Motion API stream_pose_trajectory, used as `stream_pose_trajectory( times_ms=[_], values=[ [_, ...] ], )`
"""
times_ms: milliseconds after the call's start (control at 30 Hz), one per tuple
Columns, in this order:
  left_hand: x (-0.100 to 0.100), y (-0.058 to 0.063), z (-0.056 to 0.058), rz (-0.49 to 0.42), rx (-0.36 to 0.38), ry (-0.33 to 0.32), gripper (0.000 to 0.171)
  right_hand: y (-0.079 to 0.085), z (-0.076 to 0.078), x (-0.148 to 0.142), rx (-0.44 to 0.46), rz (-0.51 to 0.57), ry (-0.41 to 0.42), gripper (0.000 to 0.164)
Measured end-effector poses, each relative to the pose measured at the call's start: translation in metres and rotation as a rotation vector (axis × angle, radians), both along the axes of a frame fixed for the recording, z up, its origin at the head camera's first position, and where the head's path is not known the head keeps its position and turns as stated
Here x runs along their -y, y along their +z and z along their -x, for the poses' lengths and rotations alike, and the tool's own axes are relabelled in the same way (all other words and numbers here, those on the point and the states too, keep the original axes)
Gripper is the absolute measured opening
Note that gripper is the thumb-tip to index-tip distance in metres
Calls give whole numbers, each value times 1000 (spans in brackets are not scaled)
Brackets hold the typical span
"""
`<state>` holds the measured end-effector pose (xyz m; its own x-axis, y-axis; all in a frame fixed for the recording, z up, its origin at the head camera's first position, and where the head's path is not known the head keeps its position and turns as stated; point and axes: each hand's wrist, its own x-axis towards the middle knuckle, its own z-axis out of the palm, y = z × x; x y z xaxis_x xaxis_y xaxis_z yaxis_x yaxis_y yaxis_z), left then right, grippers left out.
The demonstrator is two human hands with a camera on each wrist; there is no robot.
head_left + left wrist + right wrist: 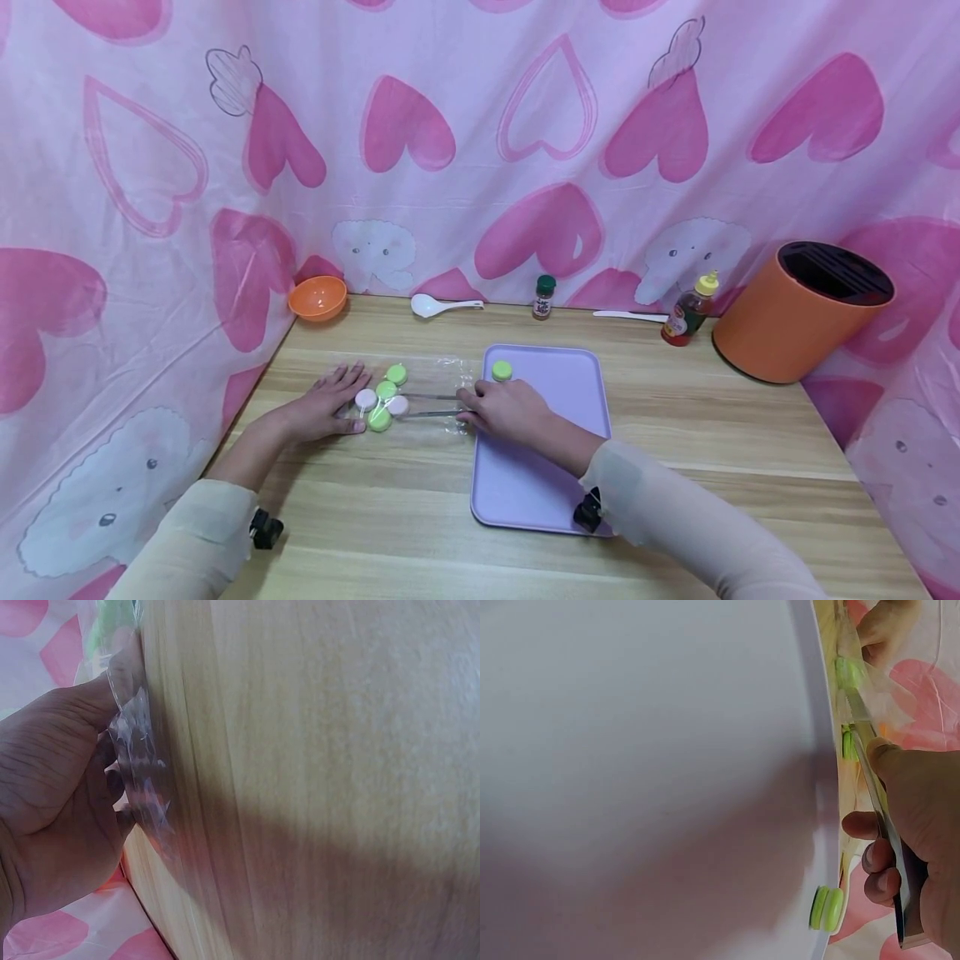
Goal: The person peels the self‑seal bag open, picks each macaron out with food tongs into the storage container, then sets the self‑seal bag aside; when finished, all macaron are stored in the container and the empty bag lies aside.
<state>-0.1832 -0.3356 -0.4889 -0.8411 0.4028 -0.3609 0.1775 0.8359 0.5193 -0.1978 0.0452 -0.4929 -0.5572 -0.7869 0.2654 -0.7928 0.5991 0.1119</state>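
Observation:
My right hand [510,408] grips metal tongs [881,802], thumb on one arm and fingers curled round the other. The tongs' tips reach into a clear plastic bag [431,433] at the pale pink macaron [398,406]; I cannot tell whether they pinch it. Several green and pink macarons lie in the bag, a green macaron [380,419] nearest me. My left hand [326,404] rests with fingers spread on the bag's left end, its thumb against the crinkled plastic in the left wrist view. Below the right hand is a purple tray [540,492], with one green macaron [502,371] near its far left corner.
Along the back stand an orange bowl [318,298], a white spoon [442,306], a green-capped spice jar [543,297], a white knife [630,316] and a yellow-capped bottle [686,315]. At the back right is an orange knife block [795,325]. A pink heart-patterned curtain [465,192] surrounds the table.

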Motion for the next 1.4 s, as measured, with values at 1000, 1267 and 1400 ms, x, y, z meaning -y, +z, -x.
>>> stream_pose_trajectory(
  times_ms=[1000, 1267, 1400],
  values=[
    [-1, -1, -1, 0, -8, -9, 100, 19, 9, -52, 43, 30, -57, 34],
    [-1, 2, 0, -6, 10, 0, 101, 22, 13, -74, -9, 77, -57, 30],
    [-1, 1, 0, -11, 11, 3, 101, 24, 14, -85, 20, 87, -86, 34]
  ],
)
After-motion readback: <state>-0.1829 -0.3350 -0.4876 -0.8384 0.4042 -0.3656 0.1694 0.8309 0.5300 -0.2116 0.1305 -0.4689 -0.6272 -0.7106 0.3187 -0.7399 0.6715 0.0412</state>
